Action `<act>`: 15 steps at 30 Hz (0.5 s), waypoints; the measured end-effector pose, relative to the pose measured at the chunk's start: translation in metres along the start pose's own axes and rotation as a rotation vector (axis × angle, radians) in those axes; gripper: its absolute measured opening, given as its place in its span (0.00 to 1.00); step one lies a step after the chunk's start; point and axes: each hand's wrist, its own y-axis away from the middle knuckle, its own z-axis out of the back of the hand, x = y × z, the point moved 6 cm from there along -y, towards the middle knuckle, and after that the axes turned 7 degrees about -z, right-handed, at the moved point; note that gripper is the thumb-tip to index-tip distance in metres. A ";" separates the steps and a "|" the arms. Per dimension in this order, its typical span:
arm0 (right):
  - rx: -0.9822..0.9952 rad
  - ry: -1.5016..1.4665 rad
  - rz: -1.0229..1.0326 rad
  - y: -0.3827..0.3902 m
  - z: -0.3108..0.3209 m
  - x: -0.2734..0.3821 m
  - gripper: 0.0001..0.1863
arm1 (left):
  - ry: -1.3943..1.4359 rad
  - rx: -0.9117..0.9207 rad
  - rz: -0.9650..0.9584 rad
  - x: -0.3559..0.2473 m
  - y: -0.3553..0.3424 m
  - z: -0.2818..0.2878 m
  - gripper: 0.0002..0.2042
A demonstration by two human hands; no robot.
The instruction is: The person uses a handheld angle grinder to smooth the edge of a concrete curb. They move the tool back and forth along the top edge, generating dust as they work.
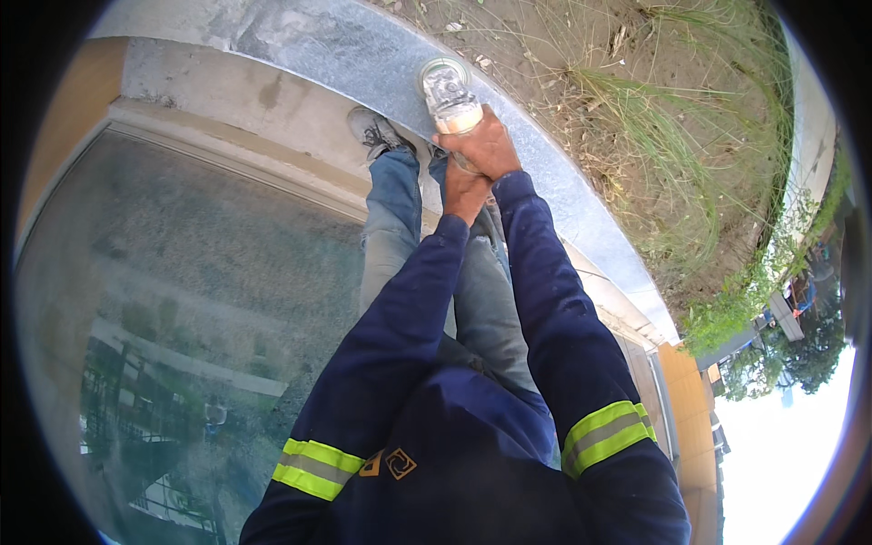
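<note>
This is an outdoor work site beside a building, not a room. Both hands, the right hand and the left hand, grip an angle grinder on a grey stone kerb. Beyond the hands lie bare soil and dry grass. To the left of the hands stands a large glass pane reflecting trees. The person wears navy workwear with reflective bands.
</note>
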 end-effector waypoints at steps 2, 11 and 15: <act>0.053 0.023 0.010 -0.002 -0.019 0.014 0.47 | -0.003 -0.044 0.055 0.008 0.001 0.023 0.35; 0.065 0.021 -0.089 0.035 -0.022 -0.044 0.46 | -0.003 0.044 0.063 0.041 0.048 0.013 0.38; -0.039 -0.075 -0.128 0.029 0.017 -0.052 0.39 | 0.024 0.052 0.027 0.023 0.037 -0.023 0.39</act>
